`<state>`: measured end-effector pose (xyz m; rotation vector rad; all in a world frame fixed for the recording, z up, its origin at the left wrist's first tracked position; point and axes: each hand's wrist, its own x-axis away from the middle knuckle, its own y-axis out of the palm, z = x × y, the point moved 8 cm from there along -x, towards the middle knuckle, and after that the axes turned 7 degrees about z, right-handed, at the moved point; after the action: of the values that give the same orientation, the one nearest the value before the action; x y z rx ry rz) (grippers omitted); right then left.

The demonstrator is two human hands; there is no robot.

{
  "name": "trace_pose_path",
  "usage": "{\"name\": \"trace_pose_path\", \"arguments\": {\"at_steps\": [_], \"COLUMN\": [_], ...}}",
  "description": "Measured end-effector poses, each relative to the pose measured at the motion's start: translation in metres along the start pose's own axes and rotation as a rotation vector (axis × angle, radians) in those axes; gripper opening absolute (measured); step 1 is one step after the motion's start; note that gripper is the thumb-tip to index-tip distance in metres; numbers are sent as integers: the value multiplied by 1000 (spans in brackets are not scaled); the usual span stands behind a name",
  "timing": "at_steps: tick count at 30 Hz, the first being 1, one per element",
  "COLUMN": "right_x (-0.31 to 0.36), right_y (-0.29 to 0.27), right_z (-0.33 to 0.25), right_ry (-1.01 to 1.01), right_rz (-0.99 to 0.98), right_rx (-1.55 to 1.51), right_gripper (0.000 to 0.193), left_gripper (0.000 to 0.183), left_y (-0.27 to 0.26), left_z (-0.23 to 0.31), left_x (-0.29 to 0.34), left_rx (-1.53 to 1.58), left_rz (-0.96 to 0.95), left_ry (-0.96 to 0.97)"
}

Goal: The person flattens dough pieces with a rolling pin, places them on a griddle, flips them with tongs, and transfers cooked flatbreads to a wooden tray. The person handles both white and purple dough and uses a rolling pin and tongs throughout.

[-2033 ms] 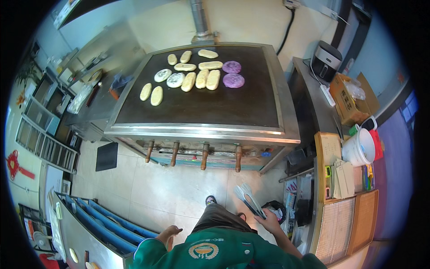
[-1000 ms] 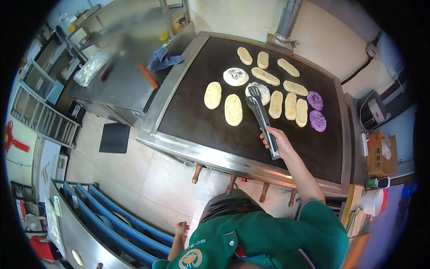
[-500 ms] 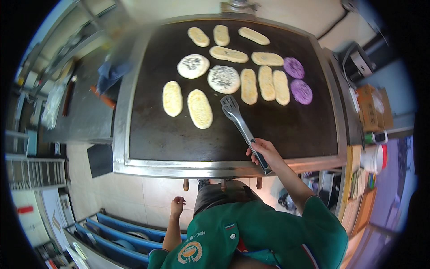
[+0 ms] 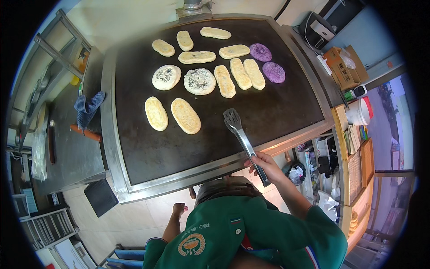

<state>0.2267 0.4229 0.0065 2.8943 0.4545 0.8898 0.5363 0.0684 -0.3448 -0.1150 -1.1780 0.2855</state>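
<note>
My right hand (image 4: 265, 168) is closed round the handle of steel tongs (image 4: 242, 139) with a slotted head. The head is over the griddle (image 4: 215, 145), just in front of the breads; I cannot tell whether it touches the surface. Two pale oval flatbreads, one left (image 4: 156, 114) and one right (image 4: 186, 116), lie left of the tongs. Beyond are a round seeded bread (image 4: 199, 81), a second seeded bread (image 4: 166, 77), an upright oval bread (image 4: 224, 81) and several other ovals. My left hand (image 4: 179, 210) hangs low by my body, fingers curled; what they hold, if anything, is hidden.
Two purple round breads (image 4: 260, 52) lie at the griddle's far right. A metal rim (image 4: 188, 172) edges the griddle near me. Left is a counter (image 4: 71, 134) with a blue cloth (image 4: 88, 110). A cardboard box (image 4: 345, 69) and a white bucket (image 4: 358, 112) stand right.
My view has turned, so the griddle now sits tilted. The tongs' head has drawn back from the round seeded bread. The breads keep their arrangement; my left hand still hangs low.
</note>
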Motion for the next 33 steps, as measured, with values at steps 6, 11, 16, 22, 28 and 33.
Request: {"name": "trace_pose_path", "arguments": {"at_steps": [6,11,16,22,28,33], "right_x": [2,0,-36,-116,-166,-195], "right_y": [6,13,34,92,124,130], "right_z": [-4,-12,-34,-100,-114,-110], "right_ry": [-47,-43,-122,-116,54,125], "right_rz": [59,71,19,-173,-180,-190], "right_rx": [7,-40,135,240,307,284], "right_gripper": [31,29,32,34,39,41], "left_gripper": [17,28,35,32,29,28], "left_y": [-25,-35,-39,-30,-9,21], "left_z": [18,4,1,-28,-94,-148], "left_x": [-1,0,19,13,28,57], "left_rx": [-132,-161,-7,196,307,463], "left_rz": [66,97,174,182,236,273], "left_ry": [192,152,-13,30,-45,-193]}}
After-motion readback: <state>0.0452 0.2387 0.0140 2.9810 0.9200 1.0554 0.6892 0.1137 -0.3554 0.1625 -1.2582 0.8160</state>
